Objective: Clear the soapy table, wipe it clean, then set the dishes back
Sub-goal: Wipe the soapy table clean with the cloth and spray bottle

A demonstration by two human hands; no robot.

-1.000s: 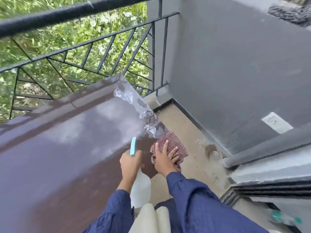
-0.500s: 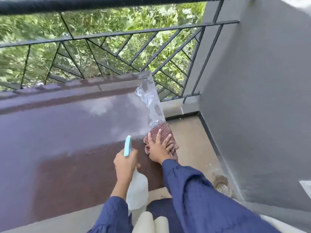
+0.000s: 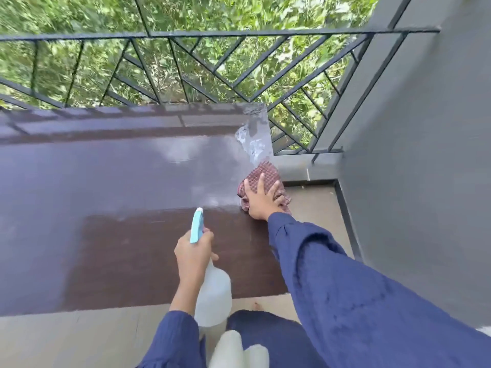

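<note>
A dark brown table fills the left and middle of the view, its top wet and shiny. Soapy foam lies along its far right edge. My right hand presses a reddish chequered cloth flat onto the table's right edge, fingers spread, just below the foam. My left hand grips a translucent spray bottle with a light blue nozzle pointing away over the table. No dishes are in view.
A black metal railing runs right behind the table, with green plants beyond. A grey wall stands to the right. Tan floor shows between table and wall, and along the table's near edge.
The view has swung left and down, so the table now lies square in front of me. My right hand with the cloth has slid a little farther along the right edge toward the foam.
</note>
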